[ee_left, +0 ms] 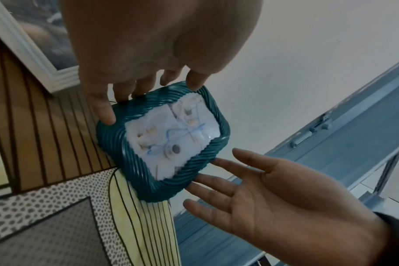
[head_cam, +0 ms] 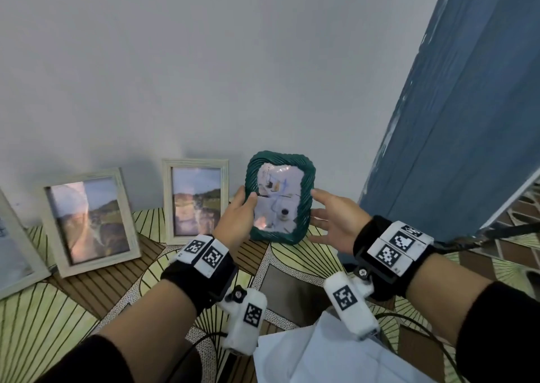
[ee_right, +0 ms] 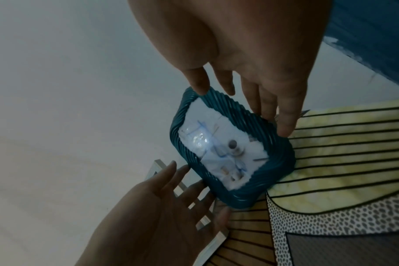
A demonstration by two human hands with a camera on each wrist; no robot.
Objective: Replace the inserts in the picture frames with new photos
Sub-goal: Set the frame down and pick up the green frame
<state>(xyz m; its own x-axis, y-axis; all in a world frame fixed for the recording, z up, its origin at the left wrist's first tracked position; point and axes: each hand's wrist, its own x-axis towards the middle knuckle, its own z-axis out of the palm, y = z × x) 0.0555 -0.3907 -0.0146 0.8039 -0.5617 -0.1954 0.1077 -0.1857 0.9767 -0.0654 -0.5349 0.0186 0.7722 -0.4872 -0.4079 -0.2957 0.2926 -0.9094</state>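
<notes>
Loosely, the left hand (head_cam: 238, 216) has its straight fingers against the left edge of the teal rope-patterned plastic picture frame (head_cam: 280, 198), thumb lying over the front; nothing is curled round it. The right hand (head_cam: 336, 220) is spread flat, fingertips at the frame's right edge.

The frame stands near upright on the patterned mat (head_cam: 73, 309), at one o'clock from the wrists, close to the white wall (head_cam: 204, 61). Judged from this, the frame is being set down or steadied; both hands should ease off evenly so it does not tip.

Only the head view shows the two pale wooden frames (head_cam: 195, 201) at ten o'clock. The wrist views show the fingers (ee_left: 107, 115) on the rim.
</notes>
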